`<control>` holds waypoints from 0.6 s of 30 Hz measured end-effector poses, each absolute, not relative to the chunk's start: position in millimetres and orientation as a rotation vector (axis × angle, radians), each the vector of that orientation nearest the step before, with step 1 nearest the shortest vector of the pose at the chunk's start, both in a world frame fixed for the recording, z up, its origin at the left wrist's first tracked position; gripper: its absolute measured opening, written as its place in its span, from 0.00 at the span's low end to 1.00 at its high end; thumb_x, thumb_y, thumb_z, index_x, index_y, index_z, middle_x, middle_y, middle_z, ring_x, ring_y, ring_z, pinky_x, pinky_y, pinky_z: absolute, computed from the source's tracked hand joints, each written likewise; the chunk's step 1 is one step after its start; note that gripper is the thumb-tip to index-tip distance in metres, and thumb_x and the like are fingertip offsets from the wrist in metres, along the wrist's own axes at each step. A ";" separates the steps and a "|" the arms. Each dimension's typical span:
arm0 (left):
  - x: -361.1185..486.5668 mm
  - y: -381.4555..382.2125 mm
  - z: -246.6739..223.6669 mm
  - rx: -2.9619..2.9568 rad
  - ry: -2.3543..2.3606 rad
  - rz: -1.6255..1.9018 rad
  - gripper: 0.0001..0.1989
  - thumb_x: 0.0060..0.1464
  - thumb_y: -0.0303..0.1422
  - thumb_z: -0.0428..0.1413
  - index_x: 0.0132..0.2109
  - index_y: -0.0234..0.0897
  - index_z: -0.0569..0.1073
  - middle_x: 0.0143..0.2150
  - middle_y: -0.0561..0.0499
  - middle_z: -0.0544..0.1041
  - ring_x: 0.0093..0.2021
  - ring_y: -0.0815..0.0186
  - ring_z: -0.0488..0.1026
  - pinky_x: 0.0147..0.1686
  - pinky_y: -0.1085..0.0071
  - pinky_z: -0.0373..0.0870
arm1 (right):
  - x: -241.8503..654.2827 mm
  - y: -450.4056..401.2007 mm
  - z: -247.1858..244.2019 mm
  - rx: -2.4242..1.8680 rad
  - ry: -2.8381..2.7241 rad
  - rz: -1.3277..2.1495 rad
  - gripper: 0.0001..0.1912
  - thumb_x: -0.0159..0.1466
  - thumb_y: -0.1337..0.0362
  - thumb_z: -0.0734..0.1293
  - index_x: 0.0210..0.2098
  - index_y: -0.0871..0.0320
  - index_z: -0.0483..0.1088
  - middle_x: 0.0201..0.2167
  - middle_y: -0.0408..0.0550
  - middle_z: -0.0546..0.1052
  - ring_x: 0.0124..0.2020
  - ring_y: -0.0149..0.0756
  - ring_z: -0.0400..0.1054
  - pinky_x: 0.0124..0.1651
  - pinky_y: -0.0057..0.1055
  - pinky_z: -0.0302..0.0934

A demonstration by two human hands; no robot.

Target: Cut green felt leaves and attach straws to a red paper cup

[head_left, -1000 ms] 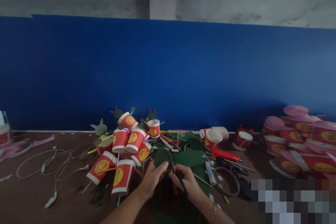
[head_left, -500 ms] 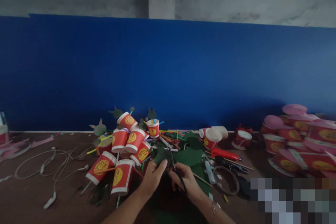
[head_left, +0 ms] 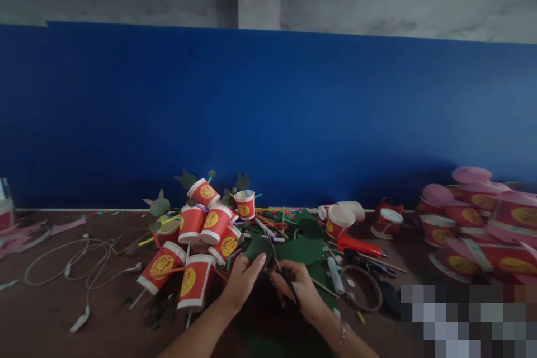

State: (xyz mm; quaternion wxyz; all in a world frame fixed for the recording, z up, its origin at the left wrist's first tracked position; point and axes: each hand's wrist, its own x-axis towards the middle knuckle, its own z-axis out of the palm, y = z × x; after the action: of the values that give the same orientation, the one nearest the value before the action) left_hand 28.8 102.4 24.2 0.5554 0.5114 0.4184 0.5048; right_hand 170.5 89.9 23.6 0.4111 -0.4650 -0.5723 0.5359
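My left hand [head_left: 247, 277] pinches a piece of dark green paper [head_left: 259, 245] between thumb and fingers, low in the middle of the view. Just right of it, my right hand [head_left: 296, 285] is closed round the handles of a pair of scissors [head_left: 274, 254]. The blades point up and to the left, beside the right edge of the green piece; whether they touch it is hard to tell. Larger dark green sheets [head_left: 304, 249] lie behind and right of the scissors.
Red and white paper cups [head_left: 196, 282] are piled on the brown table [head_left: 42, 313] at left. Coloured straws [head_left: 268, 218] lie behind my hands. To the right are a red tool [head_left: 361, 246], a tape ring [head_left: 377, 291] and cups with pink paper [head_left: 436, 194]. Tangled white earphones [head_left: 79, 319] lie far left.
My left hand and the green piece have shifted slightly left, away from the scissors. My right hand has barely moved.
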 end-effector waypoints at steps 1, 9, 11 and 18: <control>28.4 102.6 23.7 1.211 0.992 1.195 0.19 0.47 0.46 0.54 0.22 0.34 0.65 0.17 0.59 0.57 0.20 0.73 0.51 0.22 0.74 0.49 | 170.8 90.1 24.2 -1.175 -1.445 1.349 0.20 0.47 0.48 0.69 0.23 0.60 0.64 0.09 0.34 0.62 0.09 0.23 0.55 0.12 0.20 0.51; 27.6 103.5 24.2 1.206 1.089 1.280 0.20 0.45 0.49 0.54 0.21 0.36 0.65 0.17 0.57 0.61 0.22 0.70 0.57 0.23 0.73 0.54 | 171.3 90.3 24.1 -1.168 -1.440 1.381 0.21 0.48 0.48 0.69 0.26 0.60 0.62 0.10 0.33 0.62 0.09 0.22 0.54 0.11 0.19 0.51; 28.1 103.3 25.7 1.215 1.092 1.282 0.20 0.45 0.50 0.54 0.22 0.36 0.66 0.18 0.57 0.62 0.22 0.70 0.58 0.24 0.73 0.54 | 171.1 90.1 21.8 -1.130 -1.389 1.399 0.23 0.48 0.48 0.69 0.31 0.57 0.59 0.11 0.31 0.62 0.09 0.22 0.54 0.11 0.19 0.52; 25.6 101.5 33.0 1.290 1.061 1.205 0.21 0.46 0.48 0.54 0.19 0.37 0.60 0.16 0.60 0.53 0.19 0.73 0.50 0.20 0.73 0.48 | 172.6 88.3 22.3 -1.057 -1.378 1.404 0.33 0.51 0.50 0.69 0.47 0.55 0.49 0.12 0.29 0.64 0.10 0.22 0.56 0.13 0.17 0.51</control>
State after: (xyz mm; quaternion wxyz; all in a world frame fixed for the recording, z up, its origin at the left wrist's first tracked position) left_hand 25.6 101.5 33.0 0.5150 0.5369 0.4414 0.5017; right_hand 172.6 88.3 22.3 0.4387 -0.4255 -0.5545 0.5648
